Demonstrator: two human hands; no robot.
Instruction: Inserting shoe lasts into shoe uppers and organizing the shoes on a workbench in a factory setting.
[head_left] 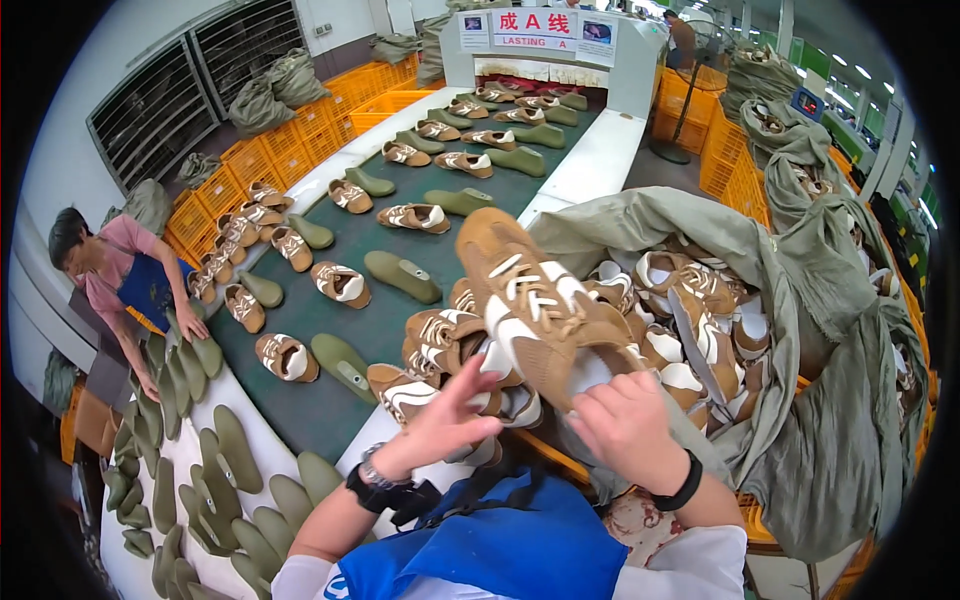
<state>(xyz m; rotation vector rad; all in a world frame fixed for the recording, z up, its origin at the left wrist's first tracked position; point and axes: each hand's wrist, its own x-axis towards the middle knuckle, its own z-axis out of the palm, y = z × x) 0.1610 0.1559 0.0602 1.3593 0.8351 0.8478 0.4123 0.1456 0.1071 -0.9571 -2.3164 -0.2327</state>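
Observation:
In my right hand is a brown sneaker with white stripes and tan laces. The fingers are closed on its heel collar, and its toe points up and away. My left hand is beside the shoe's left side, fingers apart, holding nothing. Just past that hand lies a heap of similar sneakers at the conveyor's near right edge. To the right, a grey-green cloth sack lies open with many more sneakers inside.
A green conveyor carries sneakers and olive shoe lasts beside them, leading to a white machine. At the left, a co-worker handles lasts on a white table. Orange crates line the wall, and a fan stands behind.

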